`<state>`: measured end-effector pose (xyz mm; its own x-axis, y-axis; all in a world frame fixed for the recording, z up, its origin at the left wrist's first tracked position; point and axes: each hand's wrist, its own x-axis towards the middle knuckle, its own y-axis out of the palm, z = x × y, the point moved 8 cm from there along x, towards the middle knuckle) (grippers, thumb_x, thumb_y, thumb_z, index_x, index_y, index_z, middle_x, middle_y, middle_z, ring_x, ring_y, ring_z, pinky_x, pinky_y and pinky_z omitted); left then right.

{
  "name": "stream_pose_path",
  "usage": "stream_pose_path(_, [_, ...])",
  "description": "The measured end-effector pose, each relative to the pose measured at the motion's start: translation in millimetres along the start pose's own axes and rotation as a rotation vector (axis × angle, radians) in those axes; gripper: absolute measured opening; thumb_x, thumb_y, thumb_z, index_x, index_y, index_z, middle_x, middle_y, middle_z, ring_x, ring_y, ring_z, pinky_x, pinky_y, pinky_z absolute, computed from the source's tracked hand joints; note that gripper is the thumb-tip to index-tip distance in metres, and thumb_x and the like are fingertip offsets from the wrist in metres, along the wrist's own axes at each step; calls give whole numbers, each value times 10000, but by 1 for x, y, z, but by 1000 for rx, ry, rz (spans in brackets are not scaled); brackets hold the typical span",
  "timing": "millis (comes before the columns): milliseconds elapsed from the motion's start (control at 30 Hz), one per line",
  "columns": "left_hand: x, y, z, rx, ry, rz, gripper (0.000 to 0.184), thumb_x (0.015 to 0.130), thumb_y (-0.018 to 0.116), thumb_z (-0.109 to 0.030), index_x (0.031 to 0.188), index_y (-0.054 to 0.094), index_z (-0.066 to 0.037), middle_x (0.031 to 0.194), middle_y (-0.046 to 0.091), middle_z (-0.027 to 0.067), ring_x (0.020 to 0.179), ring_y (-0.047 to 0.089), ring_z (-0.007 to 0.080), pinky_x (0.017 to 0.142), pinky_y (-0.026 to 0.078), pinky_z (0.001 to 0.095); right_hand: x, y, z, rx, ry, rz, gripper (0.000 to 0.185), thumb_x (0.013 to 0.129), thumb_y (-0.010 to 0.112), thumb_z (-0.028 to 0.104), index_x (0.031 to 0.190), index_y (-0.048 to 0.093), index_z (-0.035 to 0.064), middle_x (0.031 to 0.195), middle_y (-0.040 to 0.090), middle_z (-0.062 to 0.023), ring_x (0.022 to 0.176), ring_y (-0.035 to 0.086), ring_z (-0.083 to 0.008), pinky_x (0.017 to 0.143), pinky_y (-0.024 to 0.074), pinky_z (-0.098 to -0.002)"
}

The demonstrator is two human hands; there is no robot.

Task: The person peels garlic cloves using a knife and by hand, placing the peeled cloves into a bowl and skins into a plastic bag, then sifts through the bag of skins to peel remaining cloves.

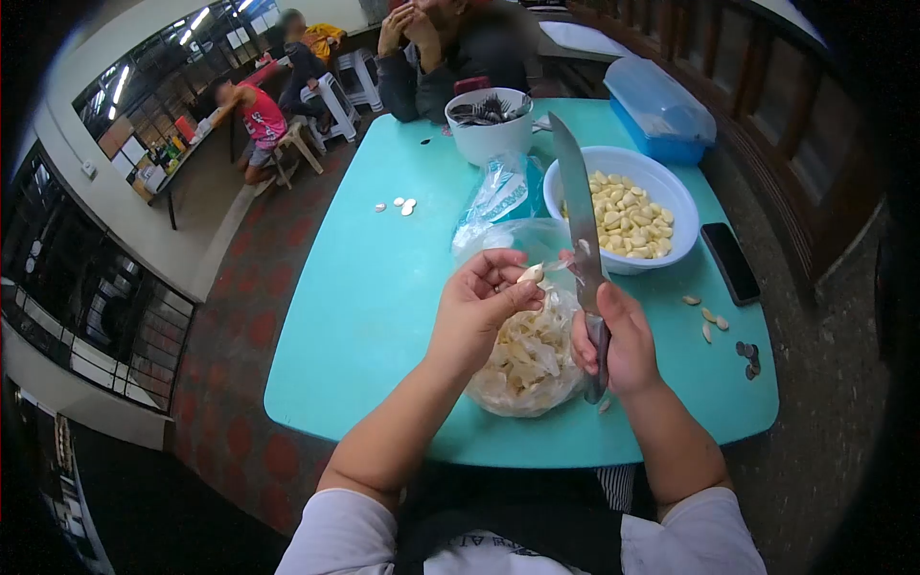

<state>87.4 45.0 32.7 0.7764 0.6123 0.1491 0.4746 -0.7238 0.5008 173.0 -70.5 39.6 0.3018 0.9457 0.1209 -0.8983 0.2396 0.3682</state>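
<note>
Between the thumb and fingers of my left hand [492, 287] is a garlic clove [531, 274], with a bit of loose skin at its tip. My right hand [618, 340] grips the handle of a large knife [578, 192], its blade pointing up and away from me. Below both hands sits a clear plastic bag [525, 369] full of garlic skins. Just beyond the knife, a white bowl [682, 206] holds many peeled cloves [628, 216]; the blade hides part of its left side.
On the turquoise table [364, 316] are a phone [730, 264], coins [748, 359], loose cloves [707, 316], a utensil bowl [489, 134], a plastic pack [498, 196] and a blue lidded box [661, 110]. A person in dark sleeves [412, 86] sits across; others sit farther back.
</note>
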Motion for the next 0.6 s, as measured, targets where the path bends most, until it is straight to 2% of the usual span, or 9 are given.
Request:
stream_pose_path(200, [-1,0,3,-42,-19,1,190,882,598,-24,1065,567,14,958,625,88,830,620,164,757,523,282,-2,-1,2,-21,-6,-37,573,992,357,490,1421,380,112,525,443,-5,404,367,-63,411,314,-192])
stream_pose_path(300, [-2,0,4,-33,-19,-5,198,888,593,-27,1080,565,11,966,614,79,844,608,156,771,516,283,-1,0,6,-44,-59,-59,630,980,347,527,1401,354,59,497,386,-2,379,337,-72,386,289,-211])
stream_pose_path(400, [-3,-1,-2,-40,-14,-17,208,893,593,-34,1095,562,6,977,604,75,846,602,150,764,515,277,-1,-8,11,-15,-89,-113,619,984,340,519,1399,355,59,497,394,0,380,351,-72,387,299,-207])
stream_pose_path(600, [-2,-2,-5,-40,4,-61,204,896,599,-56,1088,561,0,965,612,64,849,600,145,745,514,265,-3,4,5,-180,10,-17,652,984,373,492,1465,253,69,541,500,-38,393,389,-68,399,320,-187])
